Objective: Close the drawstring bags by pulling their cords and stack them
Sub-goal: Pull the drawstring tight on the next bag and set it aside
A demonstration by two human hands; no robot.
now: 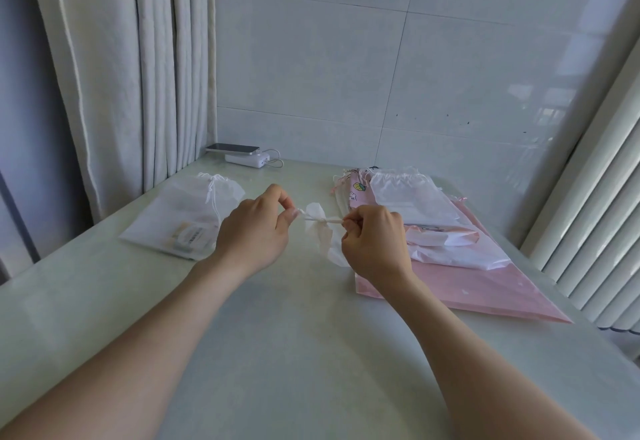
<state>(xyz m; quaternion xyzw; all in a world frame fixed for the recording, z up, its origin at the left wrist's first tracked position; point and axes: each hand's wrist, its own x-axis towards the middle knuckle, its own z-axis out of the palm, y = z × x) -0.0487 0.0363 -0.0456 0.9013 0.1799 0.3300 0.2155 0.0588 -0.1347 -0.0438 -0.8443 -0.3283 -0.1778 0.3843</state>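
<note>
Here: small white translucent bag (320, 228), mouth cinched tight, hangs above table (277, 335) between hands. Cord runs left-right; body seemingly droops down. Left hand (254, 232), right hand (372, 240) each pinch cord end.

- Closed bag (188, 218): on desk (277, 335), left edge.
- Bag pile (433, 228): right edge.
- Phone (232, 148) on charger (246, 158): far left corner.
- Small bag (320, 228): centre, between both.

Soft, cool daylight fills the frame, bright and even. The glossy tiled wall (450, 59) carries a pale window reflection at right, beside the blinds (588, 214). Only faint, diffuse shadows fall on the table (294, 335) at lower centre. Wide-angle distortion tilts the curtain (121, 76) and blinds outward, and fine detail is slightly soft throughout.
</note>
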